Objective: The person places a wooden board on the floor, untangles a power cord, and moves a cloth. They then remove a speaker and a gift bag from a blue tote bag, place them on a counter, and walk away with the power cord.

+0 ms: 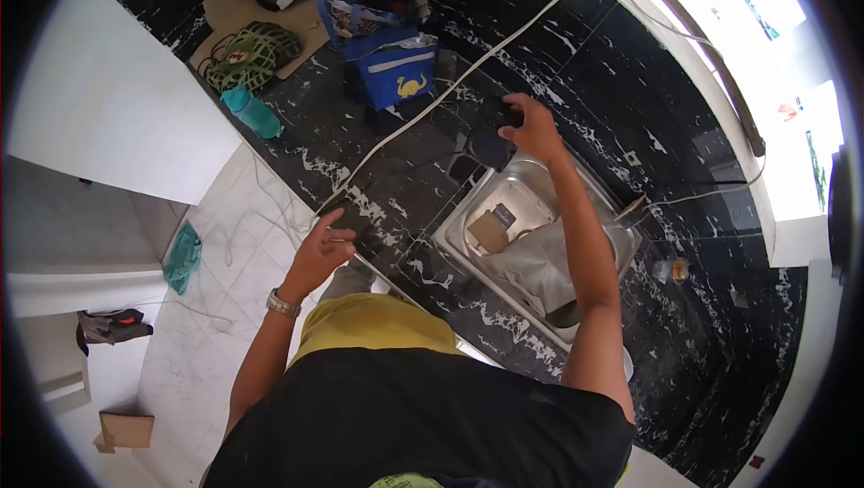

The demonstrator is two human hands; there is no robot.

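Observation:
My right hand [533, 132] reaches over the back left corner of the steel sink [454, 234]. Its thumb and fingers curve around a black object [489, 146] standing on the dark counter; the object's kind is hard to make out against the black surface. My left hand [322, 254], with a watch [283, 303] on the wrist, hovers at the counter's front edge, fingers apart and holding nothing. A white cable [423, 113] runs across the counter between my hands.
A grey sheet [537, 267] and a brown piece [487, 232] lie in the sink. Blue bags [396, 69], a teal bottle [251, 112] and a green netted item [256, 54] stand at the back left. A faucet [633, 209] rises behind the sink.

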